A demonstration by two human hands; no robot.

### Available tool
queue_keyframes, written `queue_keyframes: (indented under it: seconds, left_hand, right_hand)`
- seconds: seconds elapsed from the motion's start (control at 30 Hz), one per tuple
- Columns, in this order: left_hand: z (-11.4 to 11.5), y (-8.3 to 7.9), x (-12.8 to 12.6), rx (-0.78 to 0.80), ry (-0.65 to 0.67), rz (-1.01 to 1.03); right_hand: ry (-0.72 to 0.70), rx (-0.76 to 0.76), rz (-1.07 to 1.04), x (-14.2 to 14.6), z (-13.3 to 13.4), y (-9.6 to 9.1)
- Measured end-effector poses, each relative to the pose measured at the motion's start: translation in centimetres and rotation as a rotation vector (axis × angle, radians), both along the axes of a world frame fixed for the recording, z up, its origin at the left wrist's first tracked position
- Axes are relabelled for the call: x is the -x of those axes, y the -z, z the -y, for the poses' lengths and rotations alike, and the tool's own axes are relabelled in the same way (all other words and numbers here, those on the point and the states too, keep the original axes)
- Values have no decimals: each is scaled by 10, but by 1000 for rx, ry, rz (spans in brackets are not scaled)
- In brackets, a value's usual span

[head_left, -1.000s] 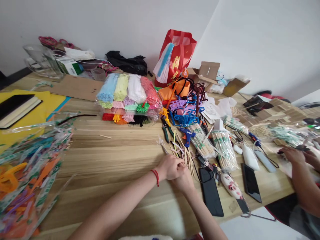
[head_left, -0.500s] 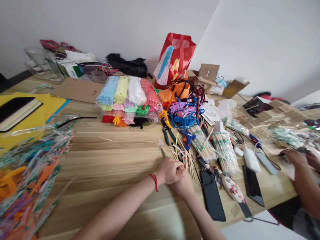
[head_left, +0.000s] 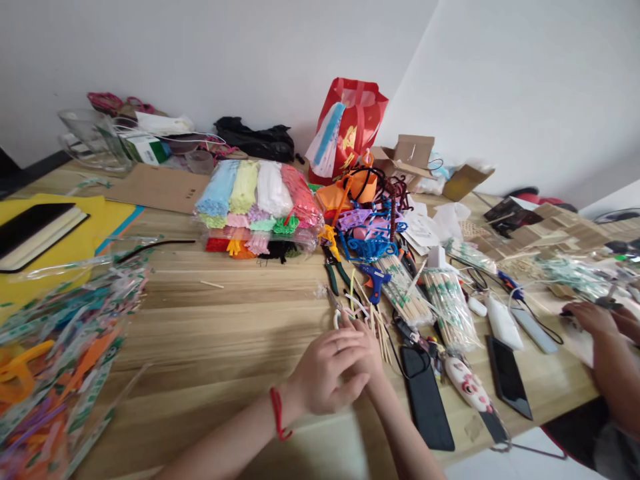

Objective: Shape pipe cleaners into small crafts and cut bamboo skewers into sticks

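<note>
My left hand, a red string round its wrist, hovers low over the wooden table with its fingers stretched out and nothing in them. These fingers lie across my right hand, whose own fingers are mostly covered. Just beyond the fingertips a small white-handled pointed tool lies on the table. Loose thin wooden sticks lie beside it.
Bagged coloured pipe cleaners, pliers, a blue glue gun, skewer packs and black phones crowd the right. Behind them stands a red bag. A plastic bag of coloured pieces lies left. Another person's hand works at far right.
My left hand has pulled back toward me and opened from a closed grip; the small pointed tool now lies free on the table ahead of my fingers.
</note>
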State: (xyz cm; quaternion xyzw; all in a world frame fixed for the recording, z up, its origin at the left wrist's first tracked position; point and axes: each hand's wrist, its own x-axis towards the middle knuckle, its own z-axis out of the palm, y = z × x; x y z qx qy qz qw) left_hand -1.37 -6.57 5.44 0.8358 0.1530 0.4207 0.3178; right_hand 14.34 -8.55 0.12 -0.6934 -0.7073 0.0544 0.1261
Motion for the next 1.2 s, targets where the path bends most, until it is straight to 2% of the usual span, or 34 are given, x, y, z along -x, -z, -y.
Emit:
queue_keyframes:
  seconds: [0.13, 0.27, 0.33, 0.47, 0.57, 0.73, 0.83, 1.0, 1.2]
  left_hand:
    - [13, -5, 41, 96, -85, -65]
    - [25, 8, 75, 226, -187, -138]
    - [30, 16, 87, 293, -240, -159]
    - [39, 26, 103, 377, -317, -150]
    - [42, 29, 110, 402, -348, -157]
    - [43, 33, 116, 417, -371, -174]
    - [44, 36, 117, 428, -352, -181]
    - [46, 38, 115, 442, -286, -204]
    - [51, 40, 112, 470, -280, -205]
  right_hand:
    - [-45, 95, 59, 17, 4, -11]
    - [-107, 93, 8, 24, 16, -13]
    - [-60, 87, -10, 18, 12, -12]
    - [107, 61, 50, 5, -13, -8]
    - [76, 94, 81, 7, -25, -8]
    - [-110, 185, 35, 18, -9, -13]
    - [-81, 147, 15, 15, -7, -14]
    - [77, 73, 14, 8, -19, -9]
    - [-58, 157, -103, 8, 2, -13]
